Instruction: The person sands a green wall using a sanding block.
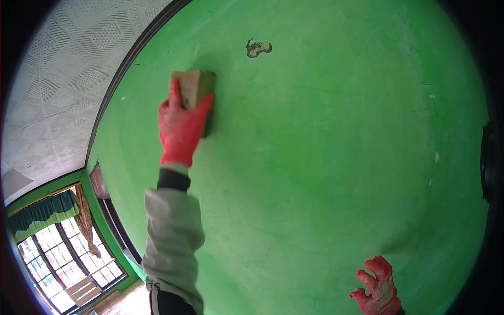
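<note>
My left hand (pixel 180 126), in a red work glove, grips a brown rectangular block (pixel 193 84) against the green painted wall (pixel 307 157), at the upper left. The side of the block towards the wall is hidden. My right hand (pixel 376 289), in a red glove with pale dust on it, is low at the right, its fingers apart and slightly curled, with nothing held. A patch of chipped paint (pixel 258 48) shows on the wall above and to the right of the block.
A patterned white ceiling (pixel 78 67) meets the wall along a dark trim (pixel 118 78). At the lower left is a barred window (pixel 63 252) with a green curtain (pixel 43 212) and a knotted brown one (pixel 83 220). A dark object (pixel 488 163) stands at the right edge.
</note>
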Available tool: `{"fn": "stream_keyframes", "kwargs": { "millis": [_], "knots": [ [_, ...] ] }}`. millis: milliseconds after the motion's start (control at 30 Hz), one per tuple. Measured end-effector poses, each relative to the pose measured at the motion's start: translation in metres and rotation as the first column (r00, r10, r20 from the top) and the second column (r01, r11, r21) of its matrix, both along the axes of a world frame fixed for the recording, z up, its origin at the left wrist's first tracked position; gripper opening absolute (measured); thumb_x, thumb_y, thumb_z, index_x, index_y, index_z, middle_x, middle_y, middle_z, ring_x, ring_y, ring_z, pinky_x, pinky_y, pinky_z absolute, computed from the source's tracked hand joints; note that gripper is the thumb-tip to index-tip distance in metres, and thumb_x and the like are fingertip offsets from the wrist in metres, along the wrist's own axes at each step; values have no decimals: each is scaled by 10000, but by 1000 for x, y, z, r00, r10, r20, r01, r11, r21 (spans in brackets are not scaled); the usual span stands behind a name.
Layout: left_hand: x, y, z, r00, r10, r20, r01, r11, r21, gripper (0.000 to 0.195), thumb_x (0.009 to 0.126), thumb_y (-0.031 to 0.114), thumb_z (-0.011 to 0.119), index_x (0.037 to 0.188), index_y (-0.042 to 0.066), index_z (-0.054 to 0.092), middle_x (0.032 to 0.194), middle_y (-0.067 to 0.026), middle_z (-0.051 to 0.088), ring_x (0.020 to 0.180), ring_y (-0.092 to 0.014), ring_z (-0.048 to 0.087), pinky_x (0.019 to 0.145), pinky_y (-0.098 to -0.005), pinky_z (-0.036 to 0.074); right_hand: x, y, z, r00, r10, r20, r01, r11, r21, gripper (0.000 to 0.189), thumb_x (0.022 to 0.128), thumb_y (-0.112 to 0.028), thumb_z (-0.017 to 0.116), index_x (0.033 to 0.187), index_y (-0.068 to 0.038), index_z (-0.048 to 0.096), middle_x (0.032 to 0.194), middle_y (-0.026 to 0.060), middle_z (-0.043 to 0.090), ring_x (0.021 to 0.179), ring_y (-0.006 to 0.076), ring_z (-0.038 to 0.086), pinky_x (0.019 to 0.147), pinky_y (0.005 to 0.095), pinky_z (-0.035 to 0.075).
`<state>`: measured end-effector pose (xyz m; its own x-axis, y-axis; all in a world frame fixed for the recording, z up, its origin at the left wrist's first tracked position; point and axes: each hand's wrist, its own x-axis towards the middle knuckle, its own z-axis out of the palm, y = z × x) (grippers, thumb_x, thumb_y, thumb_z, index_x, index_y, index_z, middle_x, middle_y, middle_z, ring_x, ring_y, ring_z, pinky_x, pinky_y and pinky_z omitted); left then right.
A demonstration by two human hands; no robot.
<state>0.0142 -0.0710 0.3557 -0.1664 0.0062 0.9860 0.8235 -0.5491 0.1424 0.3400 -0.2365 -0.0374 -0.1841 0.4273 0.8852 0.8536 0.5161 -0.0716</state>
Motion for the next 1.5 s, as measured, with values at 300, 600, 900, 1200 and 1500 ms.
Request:
{"fn": "stream_keyframes", "kwargs": {
  "millis": [300, 600, 900, 1200, 1500],
  "knots": [
    [66, -6, -99, 514, 130, -848, 234, 930, 284, 827, 755, 451, 805, 1465, 172, 485, 1210, -213, 588, 1053, -382, 610, 926, -468, 508, -2, 7, -15, 999, -25, -24, 23, 996, -84, 605, 686, -74, 779, 1259, -56, 586, 1391, 172, 498, 1305, 419, 457, 1091, 535, 407],
    [78, 25, -47, 933, 108, -343, -38, 978, 205, 845, 803, 460, 760, 1506, 132, 426, 1205, -243, 590, 1037, -380, 623, 880, -455, 524, -1, -2, -21, 992, -117, -46, 113, 990, -86, 607, 729, -119, 786, 1291, -50, 568, 1410, 177, 475, 1305, 434, 452, 1086, 541, 411],
    [81, 19, -175, 561, -133, -817, 281, 959, 36, 491, 830, 399, 785, 1169, 72, 648, 993, -131, 650, 900, -313, 660, 773, -409, 555, -11, -7, 0, 988, -140, 60, 138, 990, 35, 734, 775, -253, 798, 1401, -43, 477, 1439, 217, 428, 1314, 462, 436, 1095, 577, 395],
    [82, 35, -39, 954, 93, -286, -36, 980, 197, 855, 756, 466, 816, 1482, 173, 472, 1240, -244, 589, 1071, -401, 631, 896, -462, 539, -10, 2, -14, 991, -126, 45, 129, 988, -82, 743, 741, -249, 803, 1388, -48, 498, 1451, 217, 424, 1330, 457, 422, 1103, 559, 385],
    [52, 12, 48, 989, 4, 145, 5, 998, -59, 928, 733, 539, 793, 1525, 231, 420, 1262, -221, 588, 1116, -366, 627, 931, -446, 527, -25, -1, 1, 988, -150, 32, 153, 983, -99, 754, 714, -240, 810, 1383, -51, 519, 1485, 191, 420, 1359, 426, 406, 1115, 525, 375]
  ]
}}
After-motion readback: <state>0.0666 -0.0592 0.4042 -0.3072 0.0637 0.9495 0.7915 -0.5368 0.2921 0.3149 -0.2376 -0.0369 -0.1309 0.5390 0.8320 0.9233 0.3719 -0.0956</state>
